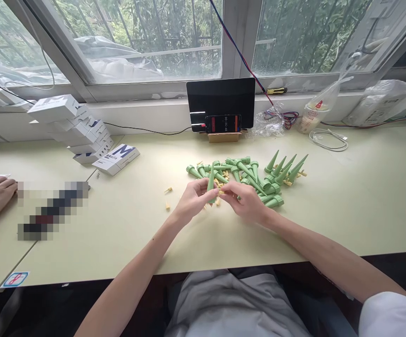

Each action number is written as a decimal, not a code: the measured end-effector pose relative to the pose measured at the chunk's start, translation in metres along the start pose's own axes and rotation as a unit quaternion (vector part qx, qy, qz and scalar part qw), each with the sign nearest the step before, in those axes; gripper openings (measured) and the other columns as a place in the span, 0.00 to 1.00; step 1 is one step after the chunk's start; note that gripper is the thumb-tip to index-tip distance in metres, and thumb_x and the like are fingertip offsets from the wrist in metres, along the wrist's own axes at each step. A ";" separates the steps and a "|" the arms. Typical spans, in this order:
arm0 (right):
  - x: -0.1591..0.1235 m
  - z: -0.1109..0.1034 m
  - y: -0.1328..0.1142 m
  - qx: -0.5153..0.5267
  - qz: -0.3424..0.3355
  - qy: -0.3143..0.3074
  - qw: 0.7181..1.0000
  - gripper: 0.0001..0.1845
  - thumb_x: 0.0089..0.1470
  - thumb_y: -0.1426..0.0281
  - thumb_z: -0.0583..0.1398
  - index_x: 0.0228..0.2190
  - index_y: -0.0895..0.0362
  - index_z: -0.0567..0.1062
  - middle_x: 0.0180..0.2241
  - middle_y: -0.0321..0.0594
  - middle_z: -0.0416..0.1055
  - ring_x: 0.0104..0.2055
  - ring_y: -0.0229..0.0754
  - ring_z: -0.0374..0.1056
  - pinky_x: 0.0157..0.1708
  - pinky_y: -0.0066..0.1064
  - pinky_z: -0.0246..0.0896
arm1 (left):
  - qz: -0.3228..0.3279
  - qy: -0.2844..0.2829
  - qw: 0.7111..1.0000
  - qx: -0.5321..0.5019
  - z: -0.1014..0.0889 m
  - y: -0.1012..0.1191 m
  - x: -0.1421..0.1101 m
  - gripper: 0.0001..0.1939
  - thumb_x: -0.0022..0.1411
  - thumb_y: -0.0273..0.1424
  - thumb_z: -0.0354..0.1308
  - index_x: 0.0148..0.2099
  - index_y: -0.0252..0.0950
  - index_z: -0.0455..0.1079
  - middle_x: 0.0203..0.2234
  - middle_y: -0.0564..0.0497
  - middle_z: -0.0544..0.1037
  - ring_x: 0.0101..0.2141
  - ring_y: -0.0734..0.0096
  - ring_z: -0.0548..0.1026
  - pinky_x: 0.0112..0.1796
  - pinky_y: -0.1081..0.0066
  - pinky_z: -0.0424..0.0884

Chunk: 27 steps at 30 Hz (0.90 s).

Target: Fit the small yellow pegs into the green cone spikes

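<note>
Pinched in your left hand (194,199), a green spike (211,181) points upward in front of the green heap (249,176) on the table (136,206); your right hand (247,202) pinches a small yellow piece (220,190) beside it.

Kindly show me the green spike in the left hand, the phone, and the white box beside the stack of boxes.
Green spike (211,178): head view, middle of its tapered body.
Phone (223,124): head view, middle of its screen.
White box (115,158): head view, its printed face.

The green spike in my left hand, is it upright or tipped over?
Upright: the green spike stands nearly vertical in your left hand, its narrow tip pointing up and wider end below.
</note>
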State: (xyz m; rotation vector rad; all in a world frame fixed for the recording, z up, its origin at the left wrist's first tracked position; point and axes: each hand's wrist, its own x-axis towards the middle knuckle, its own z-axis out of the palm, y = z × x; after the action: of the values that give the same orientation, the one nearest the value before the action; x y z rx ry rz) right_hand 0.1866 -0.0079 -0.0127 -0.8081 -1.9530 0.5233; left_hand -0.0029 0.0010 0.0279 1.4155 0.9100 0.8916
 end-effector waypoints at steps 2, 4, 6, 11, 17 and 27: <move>0.000 0.000 0.000 -0.002 -0.006 0.003 1.000 0.05 0.65 0.70 0.57 0.36 0.55 0.72 0.30 0.38 0.72 0.28 0.37 0.64 0.29 0.28 0.60 | 0.000 -0.001 1.000 0.001 0.000 -0.001 0.000 0.13 0.57 0.38 0.66 0.34 0.33 0.71 0.26 0.53 0.70 0.28 0.76 0.69 0.29 0.75 0.66; 0.001 0.000 -0.001 -0.004 -0.011 0.003 1.000 0.05 0.65 0.70 0.57 0.36 0.55 0.72 0.30 0.37 0.71 0.28 0.36 0.64 0.29 0.28 0.59 | 0.001 -0.001 1.000 0.003 0.000 -0.001 0.000 0.12 0.58 0.37 0.65 0.34 0.33 0.71 0.26 0.53 0.70 0.28 0.76 0.69 0.29 0.75 0.66; 0.001 0.000 -0.001 -0.006 -0.015 0.003 1.000 0.06 0.66 0.70 0.56 0.35 0.56 0.72 0.29 0.37 0.71 0.28 0.36 0.64 0.29 0.27 0.58 | 0.001 -0.001 1.000 0.004 0.000 -0.001 0.001 0.12 0.58 0.37 0.65 0.34 0.33 0.70 0.26 0.53 0.70 0.27 0.76 0.69 0.29 0.75 0.66; 0.001 0.000 -0.001 -0.018 -0.020 -0.003 1.000 0.08 0.67 0.69 0.55 0.34 0.56 0.71 0.28 0.37 0.70 0.28 0.37 0.63 0.30 0.28 0.58 | 0.000 -0.005 1.000 0.000 0.000 -0.002 0.000 0.12 0.59 0.37 0.65 0.34 0.33 0.71 0.26 0.53 0.69 0.27 0.76 0.69 0.29 0.75 0.66; 0.000 -0.001 0.000 -0.029 -0.006 -0.025 0.999 0.12 0.68 0.68 0.52 0.33 0.56 0.70 0.28 0.38 0.69 0.28 0.37 0.62 0.30 0.28 0.57 | -0.001 -0.014 1.000 -0.002 0.000 -0.002 0.000 0.13 0.59 0.38 0.65 0.34 0.33 0.71 0.26 0.53 0.69 0.28 0.75 0.69 0.28 0.74 0.67; 0.000 -0.001 0.002 -0.044 -0.007 -0.037 0.998 0.15 0.69 0.66 0.50 0.31 0.56 0.70 0.26 0.37 0.68 0.26 0.37 0.60 0.28 0.28 0.54 | 0.002 -0.023 1.000 -0.015 0.000 0.000 -0.001 0.14 0.57 0.39 0.67 0.34 0.33 0.70 0.27 0.53 0.68 0.29 0.75 0.68 0.29 0.74 0.66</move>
State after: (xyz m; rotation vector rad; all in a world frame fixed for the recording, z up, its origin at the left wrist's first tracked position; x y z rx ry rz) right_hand 0.1883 -0.0066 -0.0134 -0.8400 -2.0600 0.4662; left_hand -0.0032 0.0003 0.0275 1.4073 0.8552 0.8685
